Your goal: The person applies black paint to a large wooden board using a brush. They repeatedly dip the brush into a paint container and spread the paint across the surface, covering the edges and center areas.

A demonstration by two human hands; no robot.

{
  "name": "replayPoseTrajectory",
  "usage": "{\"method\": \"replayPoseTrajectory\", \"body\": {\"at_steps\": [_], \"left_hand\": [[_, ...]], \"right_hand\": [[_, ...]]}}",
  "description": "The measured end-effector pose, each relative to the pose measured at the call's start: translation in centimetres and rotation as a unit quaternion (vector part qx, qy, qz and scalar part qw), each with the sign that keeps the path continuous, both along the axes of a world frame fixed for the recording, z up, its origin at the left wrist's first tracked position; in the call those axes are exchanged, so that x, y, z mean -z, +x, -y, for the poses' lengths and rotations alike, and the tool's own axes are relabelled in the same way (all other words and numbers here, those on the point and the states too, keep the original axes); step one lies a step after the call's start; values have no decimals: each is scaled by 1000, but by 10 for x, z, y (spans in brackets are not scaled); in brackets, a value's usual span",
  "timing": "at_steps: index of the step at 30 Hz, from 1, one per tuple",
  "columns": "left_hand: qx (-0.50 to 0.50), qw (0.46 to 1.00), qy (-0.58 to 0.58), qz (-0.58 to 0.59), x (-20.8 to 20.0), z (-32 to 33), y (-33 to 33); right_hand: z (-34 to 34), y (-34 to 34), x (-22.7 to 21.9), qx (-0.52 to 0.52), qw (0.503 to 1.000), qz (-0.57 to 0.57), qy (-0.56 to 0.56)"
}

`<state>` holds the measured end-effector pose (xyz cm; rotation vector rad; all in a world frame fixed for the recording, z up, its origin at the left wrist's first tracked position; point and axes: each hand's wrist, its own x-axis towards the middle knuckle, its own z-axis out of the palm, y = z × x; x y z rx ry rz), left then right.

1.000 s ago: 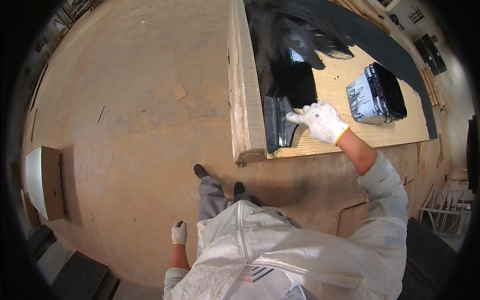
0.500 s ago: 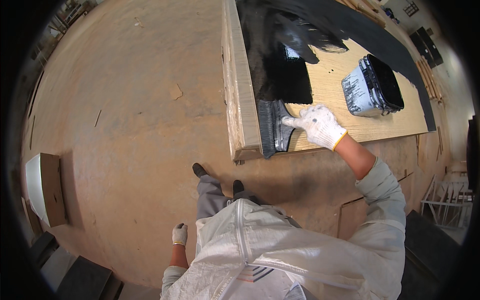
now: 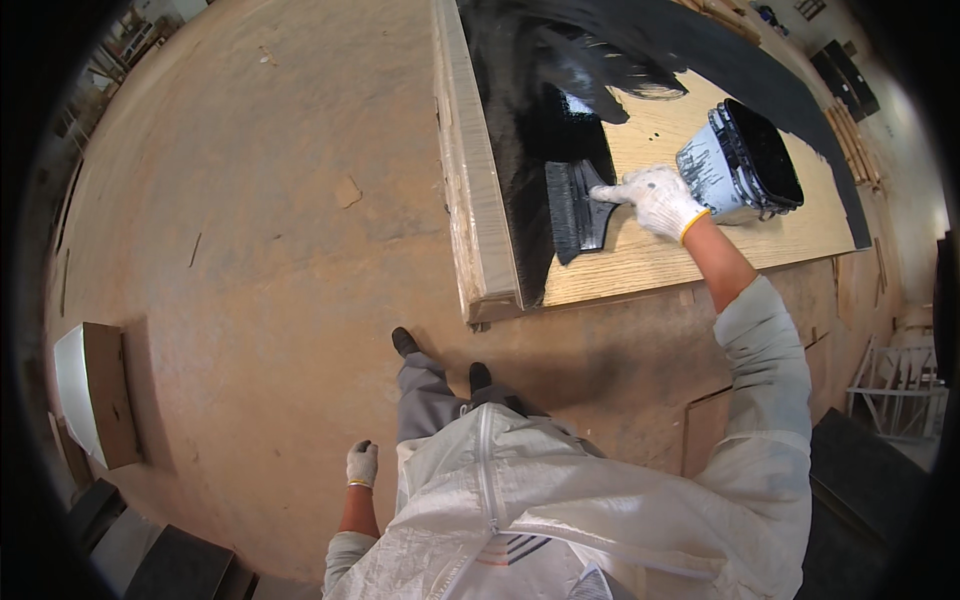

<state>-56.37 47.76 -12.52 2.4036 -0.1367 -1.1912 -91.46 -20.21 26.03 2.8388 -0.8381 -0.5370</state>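
My right hand (image 3: 664,198), in a white knit glove with a yellow cuff edge, is closed around the handle of a wide paint brush (image 3: 580,210). Its dark bristles touch the board (image 3: 650,258), a pale wood-grain surface partly coated in black paint (image 3: 545,130). Just beyond this hand, a light blue bucket (image 3: 712,178) smeared and filled with black stands on the bare wood. Low by my left side hangs my left hand (image 3: 362,463), also gloved, its fingers curled with nothing visible in them.
The board tops a stack with plastic-wrapped sides (image 3: 470,160). A box-like piece with a pale face (image 3: 95,395) stands on the floor at left. Dark panels (image 3: 180,565) lie at lower left, and a white metal frame (image 3: 900,385) stands at right.
The brush in my right hand has moved from the board's near left corner rightward and farther away, leaving black along the left edge near that corner. My left hand stays low.
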Motion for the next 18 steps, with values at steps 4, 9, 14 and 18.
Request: {"method": "replayPoseTrajectory", "body": {"at_steps": [4,9,14,18], "left_hand": [[-16,1000,4,8,-4,-11,-4],[0,999,51,-16,10,-22,-15],[-13,999,26,-33,-1,5,-4],[41,998,-46,-10,-26,66,27]], "right_hand": [[-27,-4,4,-121,992,36,0],[-29,-46,4,-92,995,34,-18],[-36,-108,-3,94,988,113,-47],[-85,-104,14,278,943,162,79]]}}
